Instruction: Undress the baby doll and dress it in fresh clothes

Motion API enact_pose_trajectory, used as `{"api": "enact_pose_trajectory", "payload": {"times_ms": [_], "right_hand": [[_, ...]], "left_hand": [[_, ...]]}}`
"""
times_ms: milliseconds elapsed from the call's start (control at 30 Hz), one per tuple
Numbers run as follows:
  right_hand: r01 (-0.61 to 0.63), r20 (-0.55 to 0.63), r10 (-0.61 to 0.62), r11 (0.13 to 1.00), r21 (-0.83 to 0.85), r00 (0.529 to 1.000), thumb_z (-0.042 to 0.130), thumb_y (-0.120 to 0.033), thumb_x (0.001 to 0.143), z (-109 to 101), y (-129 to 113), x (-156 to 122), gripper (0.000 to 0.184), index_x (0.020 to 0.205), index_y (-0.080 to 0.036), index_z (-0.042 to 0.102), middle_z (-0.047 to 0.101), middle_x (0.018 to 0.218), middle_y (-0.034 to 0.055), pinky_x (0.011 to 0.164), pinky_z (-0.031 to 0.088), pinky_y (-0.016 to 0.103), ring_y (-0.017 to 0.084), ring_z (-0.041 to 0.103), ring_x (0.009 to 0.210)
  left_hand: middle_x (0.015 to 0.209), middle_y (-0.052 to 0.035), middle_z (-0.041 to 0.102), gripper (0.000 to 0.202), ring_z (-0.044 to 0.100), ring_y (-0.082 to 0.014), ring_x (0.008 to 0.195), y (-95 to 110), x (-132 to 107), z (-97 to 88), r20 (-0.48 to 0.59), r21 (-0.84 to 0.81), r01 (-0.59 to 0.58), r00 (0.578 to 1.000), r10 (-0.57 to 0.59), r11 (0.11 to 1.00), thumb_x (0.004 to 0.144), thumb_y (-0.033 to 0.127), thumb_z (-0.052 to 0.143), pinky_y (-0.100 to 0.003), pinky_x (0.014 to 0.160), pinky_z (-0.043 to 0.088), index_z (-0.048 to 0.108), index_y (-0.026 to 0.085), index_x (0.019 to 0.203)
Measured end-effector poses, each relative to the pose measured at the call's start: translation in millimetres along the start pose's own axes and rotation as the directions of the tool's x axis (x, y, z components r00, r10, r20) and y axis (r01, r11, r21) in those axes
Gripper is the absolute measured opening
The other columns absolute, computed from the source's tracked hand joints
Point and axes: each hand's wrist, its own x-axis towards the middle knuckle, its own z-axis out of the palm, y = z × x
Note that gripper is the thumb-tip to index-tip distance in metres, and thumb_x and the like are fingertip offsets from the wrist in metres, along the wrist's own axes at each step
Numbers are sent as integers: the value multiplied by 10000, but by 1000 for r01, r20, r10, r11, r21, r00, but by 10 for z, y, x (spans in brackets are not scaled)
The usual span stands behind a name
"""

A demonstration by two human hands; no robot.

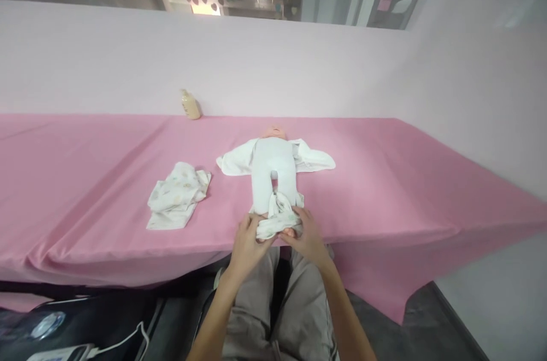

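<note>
A baby doll (274,164) lies face up on the pink-covered table, its head at the far side and its feet near the front edge. Its body and legs look pale white, and white sleeves spread out to both sides. Around its feet a white baby garment (278,218) is bunched, with one toe end showing through. My left hand (248,240) grips the garment's left side with bent fingers. At the other side my right hand (309,239) has its fingers closed on the cloth beside the foot.
A folded white patterned cloth (177,197) lies left of the doll. By the wall stands a cream pump bottle (190,105). The pink tablecloth (384,179) hangs over the front edge. At lower left, a white cable (122,343) runs from a device on a dark surface.
</note>
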Motion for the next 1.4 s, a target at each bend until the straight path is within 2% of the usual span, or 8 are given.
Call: {"api": "enact_pose_trajectory", "payload": {"times_ms": [167,333,400,533,767,967,1233,1400], "right_hand": [[18,-86,-12,997,72,996,634,-239,697,52,17,-20,384,1069,-218,542,616,1004,73,822,491,412,247,575,942],[46,-231,-19,992,115,973,574,-281,769,180,46,-145,267,1033,-240,580,657,1013,65,816,482,428,252,593,916],[13,-325,20,995,101,945,542,-347,804,280,59,-205,223,1006,-266,590,669,983,54,782,491,443,261,605,877],[-32,-453,43,999,30,891,520,-426,826,450,45,-277,211,970,-305,617,682,881,30,728,498,446,263,621,790],[117,-512,-256,951,-288,820,393,-366,917,564,20,-315,346,1048,-240,687,677,816,87,742,434,389,230,615,736],[203,-554,-520,821,-533,650,424,-333,933,676,-24,-313,334,964,-191,725,580,602,46,721,349,320,160,539,604],[134,-500,-520,773,-620,692,345,-326,946,674,31,-248,384,1090,-152,655,607,689,69,820,424,344,162,555,647],[47,-613,-446,831,-555,652,408,-262,926,667,84,-235,458,1347,-84,438,635,837,115,728,479,339,204,577,761]], "left_hand": [[849,-70,603,142,564,-213,824,-2,-39,164,-204,85,-127,968,142,988,810,306,539,-364,737,465,543,219,698],[643,-25,628,258,552,-184,648,-21,-166,252,-369,319,-317,826,425,893,840,188,493,-356,658,401,493,219,584],[632,-10,635,236,548,-181,639,-16,-222,210,-364,344,-358,802,474,868,830,154,502,-360,667,387,501,222,603],[761,-12,687,165,573,-211,756,8,-322,68,-204,287,-365,880,429,886,814,137,483,-404,751,383,540,227,688],[884,-31,677,158,550,-246,965,-65,-559,-77,-2,219,-352,932,362,910,767,92,549,-438,907,360,574,220,856],[871,-17,635,142,521,-214,980,-147,-871,-103,49,190,-303,953,299,934,752,99,609,-419,964,319,545,185,843],[849,-6,616,154,502,-205,940,-202,-928,-68,60,114,-281,959,276,953,738,107,638,-397,939,316,538,178,832],[827,-6,608,169,492,-208,907,-163,-910,6,92,100,-283,957,274,954,721,86,632,-393,908,333,520,172,815]]}}
